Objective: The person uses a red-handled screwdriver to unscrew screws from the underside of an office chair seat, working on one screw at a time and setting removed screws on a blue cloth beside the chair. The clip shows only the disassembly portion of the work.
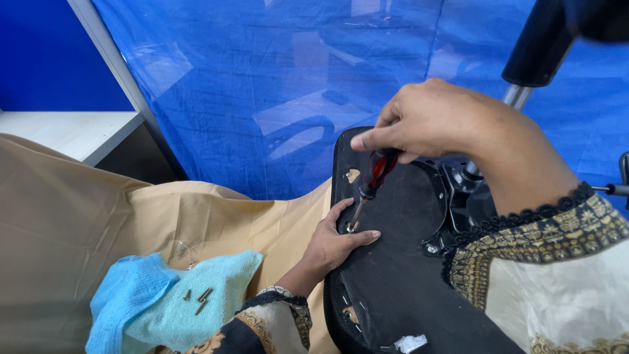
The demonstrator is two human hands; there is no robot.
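My right hand grips a screwdriver with a red and black handle. The screwdriver's tip stands on a screw in the black underside of a chair seat. My left hand rests on the seat's left edge, with thumb and forefinger either side of the screw. Both sleeves have black patterned cuffs with gold trim.
A light blue cloth lies on tan fabric at the lower left, with three loose screws on it. The chair's metal mechanism and gas cylinder stand to the right. Blue plastic sheeting hangs behind.
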